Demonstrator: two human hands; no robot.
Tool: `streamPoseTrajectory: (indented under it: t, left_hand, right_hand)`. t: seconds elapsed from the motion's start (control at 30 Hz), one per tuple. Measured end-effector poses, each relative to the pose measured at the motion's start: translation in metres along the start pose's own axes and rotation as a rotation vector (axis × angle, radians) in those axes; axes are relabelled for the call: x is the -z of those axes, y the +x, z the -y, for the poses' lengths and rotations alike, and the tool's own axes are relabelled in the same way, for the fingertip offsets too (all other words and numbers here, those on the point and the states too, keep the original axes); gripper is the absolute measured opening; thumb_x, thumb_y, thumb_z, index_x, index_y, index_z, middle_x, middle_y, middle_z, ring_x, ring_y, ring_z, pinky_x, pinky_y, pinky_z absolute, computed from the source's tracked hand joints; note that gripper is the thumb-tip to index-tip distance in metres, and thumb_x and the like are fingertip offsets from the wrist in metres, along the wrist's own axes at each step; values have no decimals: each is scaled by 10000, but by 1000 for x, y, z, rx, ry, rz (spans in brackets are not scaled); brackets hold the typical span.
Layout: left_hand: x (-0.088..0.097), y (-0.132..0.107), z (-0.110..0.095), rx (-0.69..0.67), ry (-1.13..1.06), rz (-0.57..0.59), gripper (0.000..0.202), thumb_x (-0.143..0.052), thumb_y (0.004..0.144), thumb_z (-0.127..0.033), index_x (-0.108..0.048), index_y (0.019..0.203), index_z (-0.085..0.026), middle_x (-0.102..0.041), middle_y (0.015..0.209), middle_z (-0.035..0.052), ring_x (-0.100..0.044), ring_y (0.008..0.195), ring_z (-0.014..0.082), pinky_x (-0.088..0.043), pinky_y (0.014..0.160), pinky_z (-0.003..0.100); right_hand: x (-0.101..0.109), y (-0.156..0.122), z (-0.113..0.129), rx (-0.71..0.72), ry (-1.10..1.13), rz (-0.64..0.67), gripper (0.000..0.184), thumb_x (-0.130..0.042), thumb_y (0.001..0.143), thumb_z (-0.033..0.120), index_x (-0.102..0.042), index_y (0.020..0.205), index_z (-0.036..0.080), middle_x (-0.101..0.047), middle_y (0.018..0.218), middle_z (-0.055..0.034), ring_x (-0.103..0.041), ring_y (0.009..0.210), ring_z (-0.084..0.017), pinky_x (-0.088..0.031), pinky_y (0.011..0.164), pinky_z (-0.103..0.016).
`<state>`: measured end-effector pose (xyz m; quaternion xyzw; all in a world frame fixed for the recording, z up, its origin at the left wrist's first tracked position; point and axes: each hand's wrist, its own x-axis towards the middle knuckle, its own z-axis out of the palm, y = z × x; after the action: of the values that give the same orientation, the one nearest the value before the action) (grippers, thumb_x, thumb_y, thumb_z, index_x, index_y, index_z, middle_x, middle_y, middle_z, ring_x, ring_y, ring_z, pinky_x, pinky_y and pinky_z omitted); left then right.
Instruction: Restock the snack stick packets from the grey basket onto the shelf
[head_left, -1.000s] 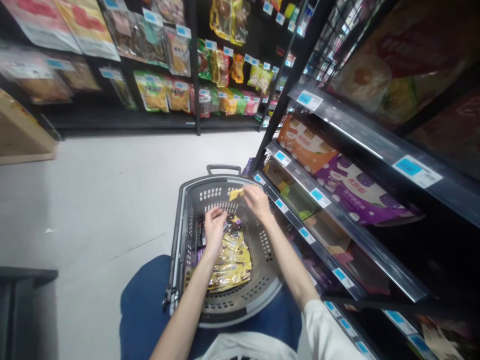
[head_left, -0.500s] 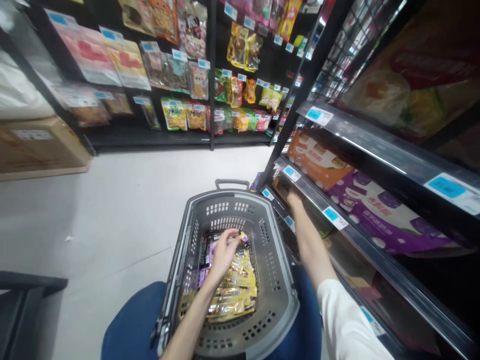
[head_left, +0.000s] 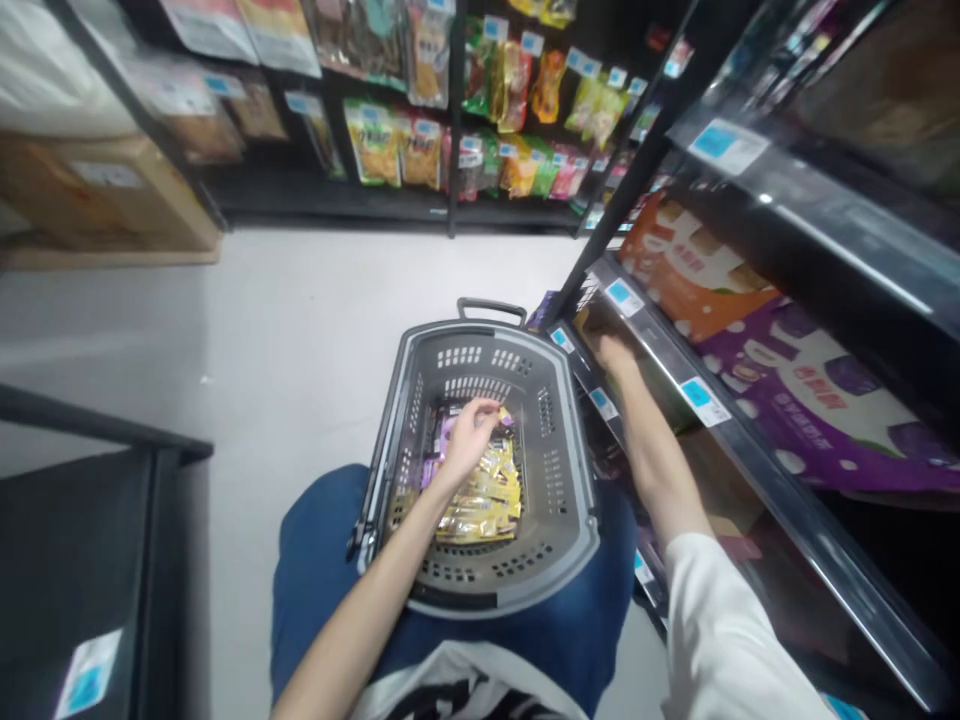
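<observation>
A grey plastic shopping basket (head_left: 577,480) rests on my lap, its front handle upright. Inside lie many small yellow and gold packets (head_left: 487,490), with purple ones (head_left: 431,470) along the left side. My left hand (head_left: 472,435) is in the basket over the packets, fingers bent and closed at the edge of a small dark and gold packet (head_left: 507,420). To the right, my right hand (head_left: 615,355) reaches into a low shelf compartment under a clear-fronted ledge. The shelf and blur hide its fingers, so what it touches does not show.
On the shelf rack at right stand orange (head_left: 682,260) and purple boxes (head_left: 817,390) above my right forearm. Hanging snack bags (head_left: 375,145) fill the rack ahead. A cardboard box (head_left: 112,200) sits at the far left, and a dark shelf unit (head_left: 75,540) stands nearer.
The view has tilted down and shifted, so the basket looks smaller and more of my lap shows. Both hands keep about the same places, left in the basket, right in the shelf.
</observation>
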<state>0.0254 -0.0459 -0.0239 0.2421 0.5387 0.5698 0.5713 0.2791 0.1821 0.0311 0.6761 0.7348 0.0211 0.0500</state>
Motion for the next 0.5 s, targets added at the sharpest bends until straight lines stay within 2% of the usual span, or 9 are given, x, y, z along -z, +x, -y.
streamPoseTrajectory:
  t: [0.1, 0.17, 0.23, 0.27, 0.33, 0.43, 0.5]
  left_hand:
    - [2, 4, -4, 51, -219, -93, 112, -650, 804, -164, -687, 908, -177, -698, 943, 28, -589, 749, 106, -403, 663, 205]
    - [7, 8, -9, 106, -401, -137, 103, -618, 818, -176, -645, 917, -173, -671, 906, 24, -566, 701, 92, -390, 632, 197]
    - [15, 11, -15, 179, -582, -158, 77, -574, 824, -179, -601, 893, -159, -624, 826, 24, -526, 645, 86, -382, 613, 201]
    - [19, 12, -17, 211, -662, -169, 61, -552, 826, -177, -581, 875, -155, -592, 782, 19, -499, 617, 83, -371, 600, 203]
    - [25, 15, -22, 239, -792, -203, 40, -521, 828, -168, -553, 850, -156, -531, 722, 3, -449, 583, 79, -342, 578, 203]
    - [30, 16, -27, 218, -914, -239, 37, -514, 840, -166, -547, 856, -165, -487, 696, -13, -411, 572, 77, -322, 569, 206]
    - [31, 16, -28, 205, -953, -243, 33, -520, 850, -174, -551, 859, -167, -470, 689, -19, -398, 571, 77, -311, 570, 209]
  right_hand:
    - [10, -12, 18, 72, -53, -72, 243, -523, 1001, 141, -707, 1133, 52, -690, 1222, -266, -587, 1262, -367, -451, 1007, -471]
    - [12, -29, 39, 139, -48, -154, 307, -435, 1035, 190, -695, 1151, 77, -692, 1228, -252, -585, 1248, -363, -425, 988, -446]
    - [6, -54, 69, 254, 25, -167, 374, -352, 1073, 259, -671, 1186, 99, -712, 1167, -210, -643, 1106, -309, -431, 921, -388]
    - [-1, -67, 87, 330, 73, -129, 399, -324, 1086, 286, -666, 1185, 106, -724, 1115, -186, -663, 1016, -275, -434, 884, -359]
    - [-22, -92, 125, 490, 129, 41, 423, -305, 1105, 320, -677, 1143, 121, -735, 1039, -144, -674, 933, -230, -444, 860, -321]
    - [-62, -120, 178, 617, 118, 277, 304, -466, 1083, 329, -709, 1093, 147, -738, 1112, -119, -682, 1023, -210, -486, 906, -301]
    - [-86, -133, 204, 661, 88, 423, 276, -600, 1041, 356, -694, 1189, 143, -698, 1247, -124, -668, 1120, -227, -525, 981, -371]
